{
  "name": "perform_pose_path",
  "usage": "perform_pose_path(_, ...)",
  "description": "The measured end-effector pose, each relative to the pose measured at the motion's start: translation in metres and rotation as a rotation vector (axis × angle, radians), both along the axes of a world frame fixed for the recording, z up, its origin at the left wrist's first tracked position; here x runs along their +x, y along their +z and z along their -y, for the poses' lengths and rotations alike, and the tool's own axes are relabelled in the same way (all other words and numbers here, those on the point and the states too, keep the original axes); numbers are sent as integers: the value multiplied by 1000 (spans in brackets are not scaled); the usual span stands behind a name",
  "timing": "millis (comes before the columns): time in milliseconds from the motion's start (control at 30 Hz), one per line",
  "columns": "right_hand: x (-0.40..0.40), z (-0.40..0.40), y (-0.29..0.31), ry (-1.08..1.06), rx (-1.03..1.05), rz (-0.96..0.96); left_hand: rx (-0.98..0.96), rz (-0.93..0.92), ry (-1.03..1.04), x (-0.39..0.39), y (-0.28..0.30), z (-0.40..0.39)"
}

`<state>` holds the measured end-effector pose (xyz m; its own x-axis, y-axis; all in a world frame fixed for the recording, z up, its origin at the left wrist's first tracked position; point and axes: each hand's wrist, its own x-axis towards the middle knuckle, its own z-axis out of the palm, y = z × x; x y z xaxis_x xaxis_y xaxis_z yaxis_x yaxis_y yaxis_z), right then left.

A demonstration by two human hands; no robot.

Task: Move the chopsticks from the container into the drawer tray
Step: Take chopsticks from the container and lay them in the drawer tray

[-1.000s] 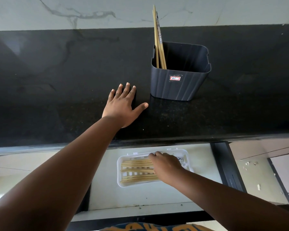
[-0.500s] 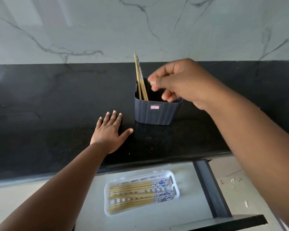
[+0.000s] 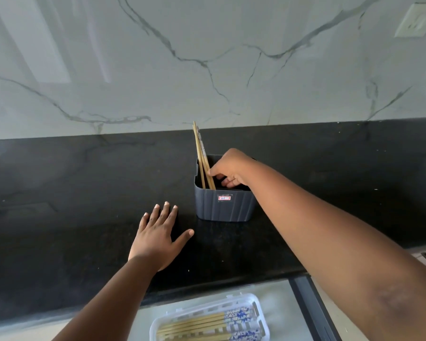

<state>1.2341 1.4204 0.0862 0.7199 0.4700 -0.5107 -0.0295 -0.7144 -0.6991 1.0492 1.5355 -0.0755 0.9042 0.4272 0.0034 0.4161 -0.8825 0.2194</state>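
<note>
A pale marble wall (image 3: 207,57) with grey veins rises at the far side of a glossy black stone tabletop (image 3: 71,193). The left hand (image 3: 156,238) lies flat on that surface, palm down, fingers spread wide, holding nothing. The right hand (image 3: 228,168) reaches into the dark grey ribbed plastic container (image 3: 223,206); its fingers curl inward, the thumb tip touching the slim wooden chopsticks (image 3: 201,158) that lean in the left corner, though a firm grip cannot be told. Near, below the tabletop edge, a clear slotted drawer tray (image 3: 261,313) holds more chopsticks lying flat, with blue-patterned ends to the right.
</note>
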Motion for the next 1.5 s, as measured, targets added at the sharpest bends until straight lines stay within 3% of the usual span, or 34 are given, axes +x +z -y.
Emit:
perform_pose_path(333, 1, -5, -18, 11, -25, 36, -5, -14, 5, 1, 1, 0)
perform_pose_path(667, 9, 2, -21, -31, 105, 1, -6, -21, 8, 1, 2, 0)
perform_pose_path(933, 15, 35, -1, -140, 353, 82, -19, -24, 0, 0, 4, 1)
perform_pose_path(1233, -12, 78, 58, -297, 893, 53, -60, 11, -9, -2, 0, -2)
perform_pose_path(1333, -34, 90, 74, -193, 936, 2, -225, 137, 24, -5, 5, 1)
perform_pose_path(1433, -57, 96, 79, -71, 883, -17, -505, 491, 172, -6, 31, 12)
perform_pose_path(1500, -71, 96, 76, -31, 842, -30, -532, 723, 149, -5, 60, 26)
